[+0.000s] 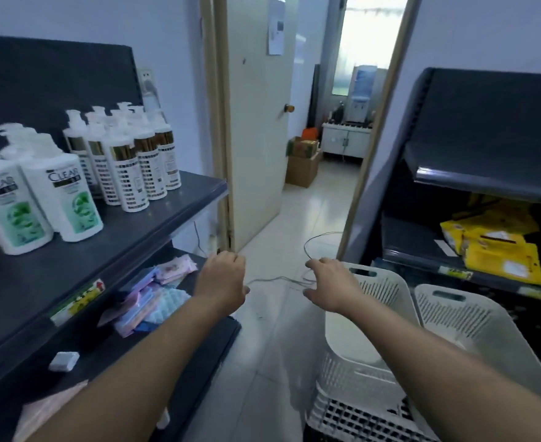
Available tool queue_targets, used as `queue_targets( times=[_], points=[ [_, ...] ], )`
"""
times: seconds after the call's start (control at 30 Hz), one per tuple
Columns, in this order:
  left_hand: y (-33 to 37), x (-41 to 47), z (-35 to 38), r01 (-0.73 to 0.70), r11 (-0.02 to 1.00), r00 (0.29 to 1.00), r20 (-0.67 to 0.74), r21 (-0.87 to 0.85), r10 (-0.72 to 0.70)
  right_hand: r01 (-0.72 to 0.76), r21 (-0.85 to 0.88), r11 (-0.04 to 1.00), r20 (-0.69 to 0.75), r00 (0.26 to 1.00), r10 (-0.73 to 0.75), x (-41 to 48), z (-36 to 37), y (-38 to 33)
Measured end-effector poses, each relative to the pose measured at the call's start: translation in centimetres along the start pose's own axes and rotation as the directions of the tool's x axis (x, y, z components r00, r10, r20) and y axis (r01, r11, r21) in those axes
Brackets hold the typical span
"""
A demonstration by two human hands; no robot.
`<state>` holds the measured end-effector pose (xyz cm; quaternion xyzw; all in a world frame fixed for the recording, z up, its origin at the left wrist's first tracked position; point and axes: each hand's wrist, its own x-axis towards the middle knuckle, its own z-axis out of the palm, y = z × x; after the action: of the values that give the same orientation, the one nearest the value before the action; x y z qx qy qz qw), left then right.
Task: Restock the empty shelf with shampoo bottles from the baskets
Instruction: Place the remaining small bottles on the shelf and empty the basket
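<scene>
Currently both bare forearms reach forward through the middle of the frame, above the pale tiled floor. The left hand hangs knuckles-up with its fingers curled under. Whether anything sits inside that curl cannot be told. The right hand is spread and relaxed, fingers apart, above the rim of the nearer white basket. A thin wire runs between the two hands and loops up just past the right fingertips; whether it touches either hand is unclear.

The shampoo stands on the top shelf at the left of the frame. CLEAR shampoo bottles, white with green labels, are upright near the left edge. Behind them, toward the centre, is a tight cluster of white pump bottles with gold bands, also upright.

A second white basket sits just beside the first at lower right. Both are perforated and stand in front of a dark rack that carries yellow packets. On the level below the shampoo lie pink and blue packets and a small white block. An open cream door fills the top centre, with a water dispenser in the room beyond.
</scene>
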<state>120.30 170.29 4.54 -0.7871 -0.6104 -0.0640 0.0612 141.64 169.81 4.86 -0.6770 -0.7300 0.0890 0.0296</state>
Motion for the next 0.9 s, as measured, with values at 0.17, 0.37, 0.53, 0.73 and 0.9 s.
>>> queue_targets(
  times=[0.17,0.37,0.53,0.73,0.9],
  points=[
    [6.1,2.7,1.3,-0.155,0.986,0.987,0.029,-0.068,0.157,-0.155,0.016,0.988,-0.024,0.988,0.156,-2.7,-0.1,6.6],
    [15.6,6.2,3.3,-0.300,0.948,0.951,0.046,-0.106,0.306,-0.315,0.027,0.949,0.003,0.949,0.315,-5.4,0.2,15.6],
    [24.1,8.8,5.7,-0.368,0.918,0.917,0.104,-0.150,0.385,-0.399,0.040,0.916,0.043,0.917,0.397,-7.0,0.6,23.8],
    [33.3,10.5,8.6,-0.431,0.875,0.878,0.122,-0.220,0.463,-0.462,0.062,0.885,0.108,0.885,0.454,-8.2,2.5,32.5],
    [39.1,11.3,10.8,-0.491,0.836,0.827,0.172,-0.244,0.535,-0.516,0.072,0.853,0.197,0.846,0.495,-8.7,5.2,37.6]
  ],
)
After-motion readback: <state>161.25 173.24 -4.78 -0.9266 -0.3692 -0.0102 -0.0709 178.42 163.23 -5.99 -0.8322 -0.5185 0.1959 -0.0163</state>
